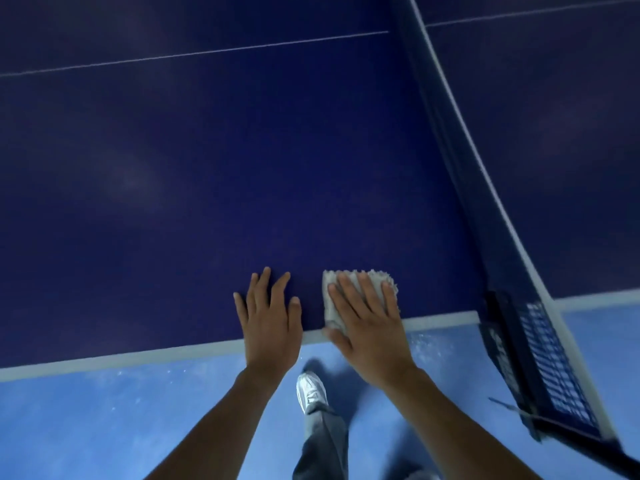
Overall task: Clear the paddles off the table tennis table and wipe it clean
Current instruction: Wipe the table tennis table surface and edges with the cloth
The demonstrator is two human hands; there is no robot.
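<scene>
Folded grey cloth [329,277] lies on the tabletop [207,202] at its near edge, close to the net [540,341]. Right hand [367,323] presses it with straight fingers. Left hand [268,320] rests flat beside it, holding nothing. Judgement: the cloth is soft, light and limp, so drive it by palm pressure from above, not by a pinch.

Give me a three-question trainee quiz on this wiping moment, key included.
1. True or false: the left hand holds the cloth.
2. The right hand presses the cloth on the table beside: A the far edge, B the near white edge line, C the centre line.
3. How many paddles show on the table?
Key: 1 false, it lies flat on bare table; 2 B; 3 zero.
</scene>
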